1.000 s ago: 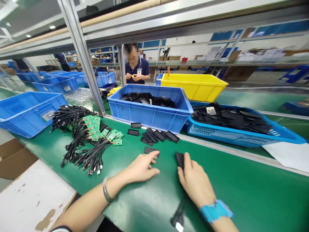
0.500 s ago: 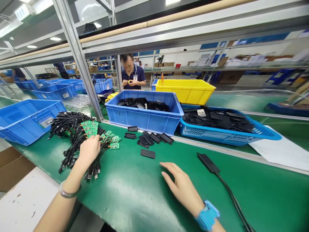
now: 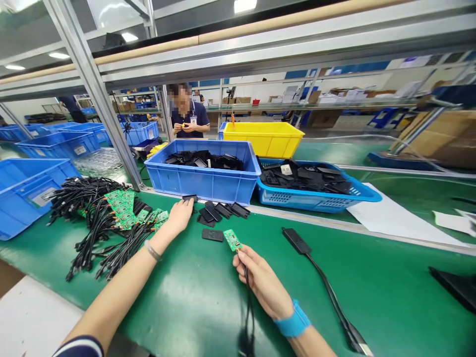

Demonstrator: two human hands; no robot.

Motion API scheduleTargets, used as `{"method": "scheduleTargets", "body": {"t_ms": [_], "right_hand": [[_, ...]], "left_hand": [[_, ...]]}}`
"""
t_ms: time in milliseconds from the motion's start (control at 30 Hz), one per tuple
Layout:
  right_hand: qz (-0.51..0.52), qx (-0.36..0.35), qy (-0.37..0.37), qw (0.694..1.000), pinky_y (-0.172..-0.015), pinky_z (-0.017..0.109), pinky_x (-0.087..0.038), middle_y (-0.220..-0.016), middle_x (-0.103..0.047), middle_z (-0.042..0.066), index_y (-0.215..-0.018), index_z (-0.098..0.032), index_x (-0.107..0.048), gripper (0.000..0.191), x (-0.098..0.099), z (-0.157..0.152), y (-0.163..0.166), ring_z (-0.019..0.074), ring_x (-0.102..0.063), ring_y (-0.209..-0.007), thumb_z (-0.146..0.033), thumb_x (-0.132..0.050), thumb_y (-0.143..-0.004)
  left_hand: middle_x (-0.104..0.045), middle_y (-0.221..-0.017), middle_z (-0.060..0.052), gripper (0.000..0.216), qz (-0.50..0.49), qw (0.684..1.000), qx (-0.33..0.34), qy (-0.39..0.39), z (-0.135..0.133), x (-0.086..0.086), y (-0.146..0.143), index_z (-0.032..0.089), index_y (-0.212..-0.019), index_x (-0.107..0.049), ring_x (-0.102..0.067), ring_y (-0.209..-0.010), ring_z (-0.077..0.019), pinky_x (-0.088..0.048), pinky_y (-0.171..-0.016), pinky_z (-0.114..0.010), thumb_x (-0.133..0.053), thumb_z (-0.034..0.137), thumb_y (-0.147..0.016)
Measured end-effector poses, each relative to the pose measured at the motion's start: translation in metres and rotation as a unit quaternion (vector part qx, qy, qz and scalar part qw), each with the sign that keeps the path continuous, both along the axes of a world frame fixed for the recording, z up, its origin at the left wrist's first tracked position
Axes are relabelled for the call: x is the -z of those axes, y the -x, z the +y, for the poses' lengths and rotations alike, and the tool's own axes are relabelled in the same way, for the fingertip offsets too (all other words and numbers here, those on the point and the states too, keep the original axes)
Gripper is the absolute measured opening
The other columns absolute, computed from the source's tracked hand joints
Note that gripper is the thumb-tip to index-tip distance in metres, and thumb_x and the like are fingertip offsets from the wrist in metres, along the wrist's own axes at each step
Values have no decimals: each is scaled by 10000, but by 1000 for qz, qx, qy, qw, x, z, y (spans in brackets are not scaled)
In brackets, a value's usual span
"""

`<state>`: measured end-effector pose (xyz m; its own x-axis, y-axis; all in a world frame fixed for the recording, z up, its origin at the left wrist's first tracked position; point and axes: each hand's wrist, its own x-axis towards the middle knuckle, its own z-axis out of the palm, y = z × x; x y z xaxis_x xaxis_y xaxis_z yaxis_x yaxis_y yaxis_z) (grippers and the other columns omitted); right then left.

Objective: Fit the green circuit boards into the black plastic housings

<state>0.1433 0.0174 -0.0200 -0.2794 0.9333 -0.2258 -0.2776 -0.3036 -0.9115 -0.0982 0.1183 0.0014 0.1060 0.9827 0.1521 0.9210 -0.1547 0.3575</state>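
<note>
Before the blue bin (image 3: 201, 185), the right hand (image 3: 265, 283) pinches a circuit board (image 3: 232, 240); left hand (image 3: 179, 217) at black casing (image 3: 190, 198), grip unclear.

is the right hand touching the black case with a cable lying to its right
Apart: the head view shows green tabletop between the right hand and the black case.

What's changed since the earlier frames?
The right hand let go of the cabled black case, which now lies to its right, and holds a green board. The left hand moved rightward from the board pile to a black shell. The blue bin stayed put.
</note>
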Motion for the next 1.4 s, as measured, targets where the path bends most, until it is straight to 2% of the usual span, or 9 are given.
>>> {"method": "scheduleTargets", "body": {"t_ms": [100,233,333,400,467,567,733,1100,1400], "right_hand": [[-22,4,-29,999,-429,192,-275,-703,-476,-35,-957,-196,-588,350,-2,-1,-1,75,-357,-516,-477,-675,-768],[-51,15,-70,996,-450,219,-307,-752,-458,-30,-1081,-195,-595,410,-7,-4,0,78,-371,-523,-446,-663,-765],[-64,34,-100,992,-468,228,-336,-783,-487,-14,-1154,-190,-585,475,-9,-5,0,84,-404,-541,-443,-670,-761],[-75,53,-122,988,-474,224,-358,-789,-521,-6,-1172,-196,-569,509,-7,-4,-1,94,-446,-562,-446,-694,-747],[-93,65,-142,983,-499,230,-400,-806,-579,20,-1119,-191,-585,480,-5,-2,-2,115,-504,-604,-460,-705,-740],[-131,64,-162,976,-582,270,-469,-851,-641,67,-1049,-174,-628,434,0,1,-3,158,-570,-689,-477,-697,-745],[-210,78,-237,945,-544,268,-462,-882,-568,48,-1056,-195,-688,328,9,-1,-3,112,-501,-587,-401,-649,-804],[-320,58,-386,863,-646,285,-500,-858,-585,42,-1160,-278,-678,313,3,-6,-1,168,-572,-748,-243,-542,-880],[-353,32,-425,833,-705,301,-527,-910,-587,54,-1203,-299,-647,365,7,-10,6,183,-594,-778,-182,-503,-889]], "left_hand": [[-599,-1114,-240,436,-7,1000,-22,-1,5,2,5,59,-1204,-515,-529,-1135,-332,-364,-979,-480,-521,73,-768],[-604,-1044,-155,343,-62,998,-14,6,-19,4,-12,121,-1095,-581,-600,-961,-289,-458,-863,-432,-598,274,-789],[-641,-861,-73,336,-229,968,27,96,-45,7,-36,143,-1038,-584,-635,-746,-203,-520,-667,-334,-578,402,-825],[-655,-853,-73,374,-446,870,49,204,-61,10,-50,136,-1052,-566,-646,-713,-181,-523,-603,-295,-606,425,-818],[-670,-905,-101,412,-621,729,58,283,-73,13,-59,122,-1047,-580,-656,-755,-184,-536,-642,-306,-678,418,-778],[-683,-985,-125,412,-714,630,65,298,-82,18,-63,110,-1054,-629,-652,-837,-187,-533,-779,-349,-732,372,-753],[-683,-1020,-100,508,-737,621,54,263,-86,27,-64,137,-1151,-623,-644,-910,-190,-488,-865,-341,-796,271,-693],[-654,-1069,-94,549,-753,617,24,228,-93,25,-69,186,-1174,-583,-632,-977,-221,-506,-871,-397,-800,275,-678],[-676,-1025,-92,412,-762,609,12,220,-93,29,-72,173,-1108,-597,-657,-949,-229,-504,-857,-398,-741,308,-746]]}}
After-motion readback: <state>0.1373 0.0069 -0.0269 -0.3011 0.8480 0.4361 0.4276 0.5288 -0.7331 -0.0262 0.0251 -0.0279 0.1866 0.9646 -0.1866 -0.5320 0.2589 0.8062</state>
